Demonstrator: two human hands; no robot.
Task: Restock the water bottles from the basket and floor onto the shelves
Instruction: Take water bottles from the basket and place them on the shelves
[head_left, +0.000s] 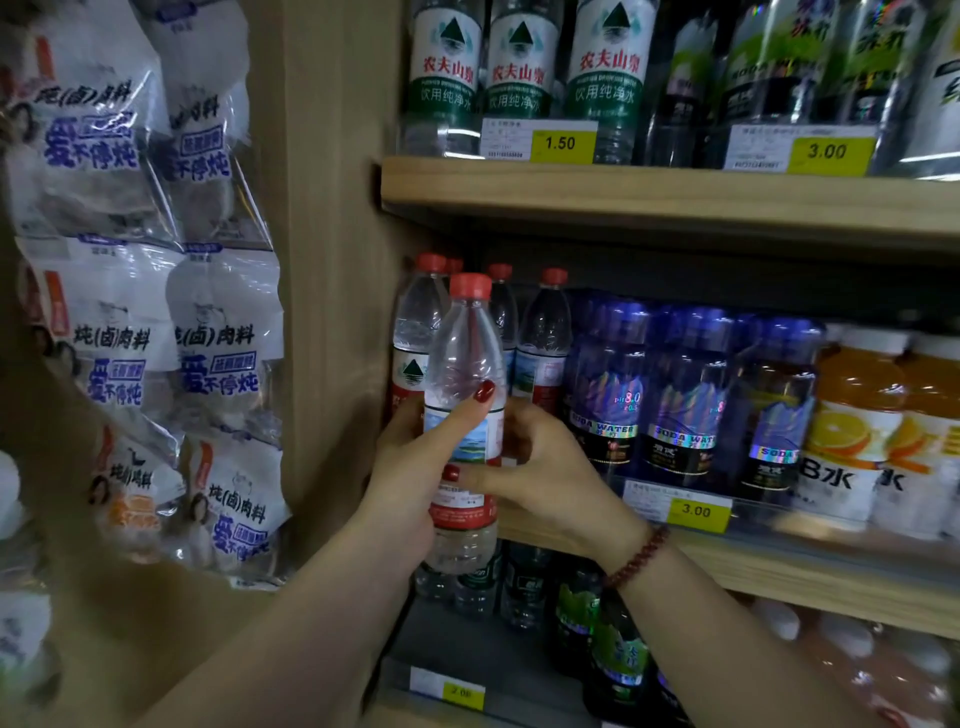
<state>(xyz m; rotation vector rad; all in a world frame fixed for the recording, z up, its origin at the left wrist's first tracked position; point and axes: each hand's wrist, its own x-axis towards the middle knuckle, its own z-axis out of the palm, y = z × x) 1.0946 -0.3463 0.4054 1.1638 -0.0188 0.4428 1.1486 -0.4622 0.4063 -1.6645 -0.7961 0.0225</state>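
Ahead of you the wooden shelves (675, 197) fill the right side, and hanging packets (130, 332) cover the panel on the left. Green-label bottles (519, 78) stand on the top board. On the middle board (779, 571), from left to right, stand red-capped water bottles (545, 338), blue soda bottles (680, 395) and orange drinks (857, 415).

You hold one water bottle (465, 364) upright in both hands, in front of the left end of the middle board and just before the red-capped row. It is not standing on the board: its base hangs lower than the front edge, off the wood.

Your left hand (410, 473) grips it from the left. The thumb (457, 421) lies slanted across the front of the label and the other fingers go round behind, out of sight. Your right hand (550, 462) grips it from the right. Its fingers (519, 421) curl against the bottle's right side, and its thumb presses the lower label just under the left thumb. Both grips sit at mid-height, so the neck and red cap (470, 286) stand clear above them.

A beaded bracelet (639, 556) circles your right wrist, beside a yellow price tag (696, 512) on the board's edge.
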